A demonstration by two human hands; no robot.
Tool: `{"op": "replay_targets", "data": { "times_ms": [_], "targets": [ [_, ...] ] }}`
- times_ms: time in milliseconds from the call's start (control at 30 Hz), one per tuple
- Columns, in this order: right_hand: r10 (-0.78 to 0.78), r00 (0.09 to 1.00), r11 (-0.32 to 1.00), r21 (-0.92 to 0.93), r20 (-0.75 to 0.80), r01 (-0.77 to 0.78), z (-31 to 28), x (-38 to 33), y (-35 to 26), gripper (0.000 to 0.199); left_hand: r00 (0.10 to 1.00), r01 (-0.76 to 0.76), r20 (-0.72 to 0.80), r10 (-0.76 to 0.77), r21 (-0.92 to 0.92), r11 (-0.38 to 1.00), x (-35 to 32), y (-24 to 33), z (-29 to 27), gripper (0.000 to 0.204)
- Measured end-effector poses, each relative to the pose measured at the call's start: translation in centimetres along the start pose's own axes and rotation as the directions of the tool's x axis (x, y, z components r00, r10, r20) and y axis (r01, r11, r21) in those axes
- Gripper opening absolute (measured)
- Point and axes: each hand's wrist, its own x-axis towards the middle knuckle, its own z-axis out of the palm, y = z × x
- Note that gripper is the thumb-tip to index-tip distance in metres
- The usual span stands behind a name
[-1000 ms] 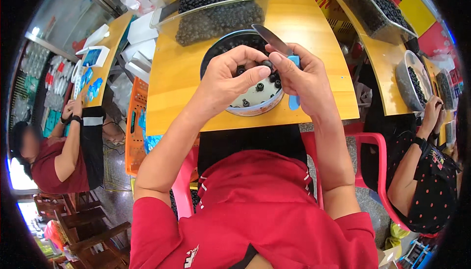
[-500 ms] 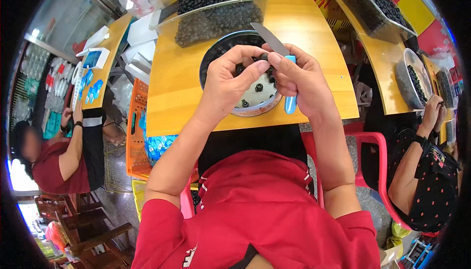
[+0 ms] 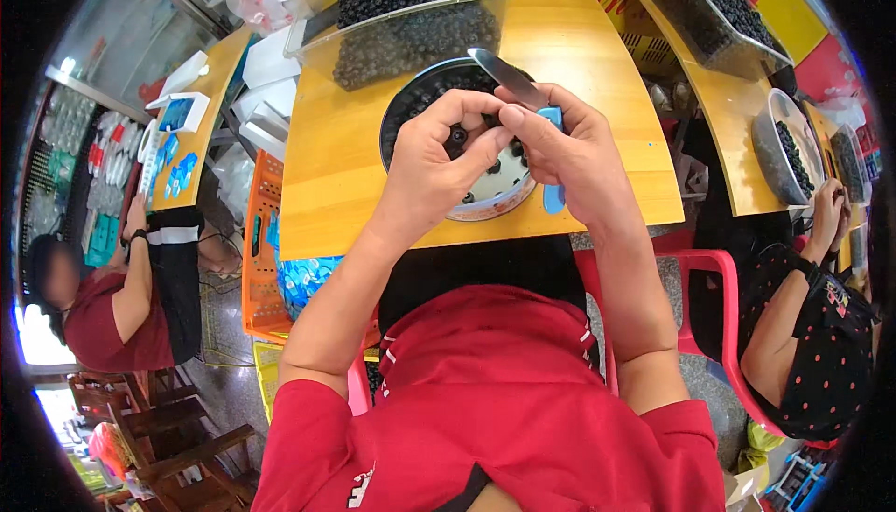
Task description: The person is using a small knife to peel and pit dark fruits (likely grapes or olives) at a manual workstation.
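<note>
The round metal bowl sits at the near edge of the yellow table, its rim just inside the table's front lip, and everything else is placed from it. Directly over the bowl's middle, the left hand curls its thumb and fingers around 1 small dark round fruit, pinching it just above the bowl's pale floor, where a few more dark fruits lie scattered. The right hand meets it from the bowl's right side, fingers closed on the blue handle of a knife; the steel blade slants up and away over the bowl's far rim, while the handle's tail pokes down past the near rim. Whether the blade's edge touches the pinched fruit is hard to tell, since the fingers cover that spot. Beyond the bowl's far rim, almost touching it, stands a clear plastic tray heaped with the same dark fruit. To the bowl's left and right the tabletop runs bare out to its curved side edges, leaving open room on both flanks. Further right of the bowl, across a gap, a second yellow table carries another clear tray of fruit, with a seated person beside it.
</note>
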Motion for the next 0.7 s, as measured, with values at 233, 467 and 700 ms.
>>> {"op": "replay_targets", "data": {
  "times_ms": [233, 467, 700],
  "targets": [
    [0.082, 0.990, 0.961, 0.255, 0.117, -0.109, -0.2, -0.1, 0.0, 0.024, 0.965, 0.255, 0.037, -0.258, -0.335, 0.907, -0.6, -0.1, -0.5, 0.019],
    [-0.015, 0.995, 0.978, 0.209, 0.101, -0.007, 0.1, -0.4, -0.3, 0.022, 0.964, 0.259, 0.082, -0.254, -0.527, 0.809, -0.7, -0.3, -0.8, 0.022],
    [-0.252, 0.957, 0.954, -0.129, 0.140, 0.270, 0.1, -0.6, 0.4, 0.027, 0.969, 0.235, 0.071, -0.238, -0.569, 0.788, -0.6, -0.7, -1.2, 0.023]
  ]
}}
